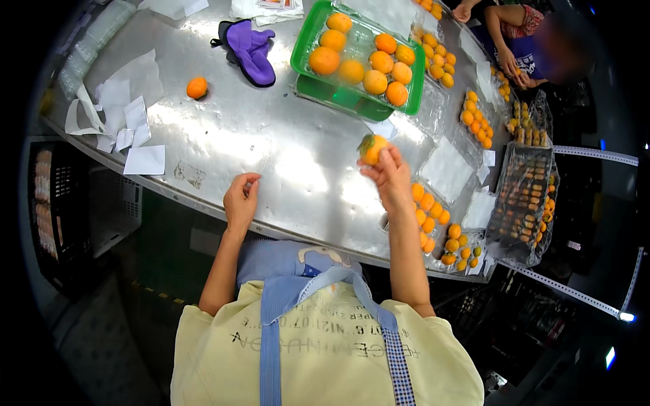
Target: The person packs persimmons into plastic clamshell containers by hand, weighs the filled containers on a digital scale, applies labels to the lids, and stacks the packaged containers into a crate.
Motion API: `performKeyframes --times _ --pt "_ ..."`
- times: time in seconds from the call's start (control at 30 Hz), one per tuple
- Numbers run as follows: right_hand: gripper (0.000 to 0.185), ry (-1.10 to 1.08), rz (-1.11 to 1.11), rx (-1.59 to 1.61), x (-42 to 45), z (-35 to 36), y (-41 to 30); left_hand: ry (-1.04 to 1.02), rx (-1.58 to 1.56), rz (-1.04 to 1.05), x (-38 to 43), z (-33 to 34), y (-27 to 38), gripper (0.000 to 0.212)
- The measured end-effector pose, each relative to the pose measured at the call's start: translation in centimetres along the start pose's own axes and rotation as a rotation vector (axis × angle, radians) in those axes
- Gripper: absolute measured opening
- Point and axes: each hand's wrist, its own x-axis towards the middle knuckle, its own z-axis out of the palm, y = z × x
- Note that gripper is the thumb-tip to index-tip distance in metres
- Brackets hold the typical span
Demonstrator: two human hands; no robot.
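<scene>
My right hand is closed round an orange persimmon with a green leafy calyx, raised over the metal table. My left hand rests at the table's near edge, fingers curled and thumb apart, with nothing seen in it. Beyond my right hand stands a green plastic tray holding several persimmons in clear plastic packing. A single persimmon lies by itself on the left. Between it and the tray is a purple and black cloth glove or mitt.
White paper pieces and rolled clear plastic lie at left. Packed persimmons and white sheets line the right side, near a plastic-lined crate. A co-worker handles fruit at upper right. Black crates stand below left.
</scene>
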Motion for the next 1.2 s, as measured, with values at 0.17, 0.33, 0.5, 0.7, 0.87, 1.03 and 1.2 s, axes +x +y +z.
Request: performKeyframes --times 0.17,0.33,0.5,0.7,0.87,1.03,1.2 --pt "0.046 -0.007 -0.366 -0.375 7.4 2.1 -7.4 0.055 0.083 0.022 0.0 -0.1 0.9 0.009" --pt "0.05 -0.006 -0.628 -0.778 16.5 3.6 -11.2 0.063 0.065 -0.013 0.2 0.1 1.1 0.008" --pt "0.051 0.06 -0.763 -1.365 22.0 4.6 -12.0 0.082 0.075 -0.024 0.2 0.2 1.5 0.009" --pt "0.054 0.033 -0.831 -1.627 23.3 5.3 -12.2 0.096 0.094 -0.054 0.3 0.2 1.4 0.009" --pt "0.052 -0.01 -1.06 -1.675 23.9 4.4 -11.4 0.111 0.089 -0.055 0.6 0.4 1.4 0.01" --pt "0.049 0.063 -1.059 -1.773 23.8 4.3 -11.0 0.122 0.07 -0.043 0.7 0.6 1.0 0.01" --pt "0.038 0.179 -1.071 -1.404 20.9 2.5 -12.5 0.113 0.071 -0.05 0.7 0.7 1.0 0.011"
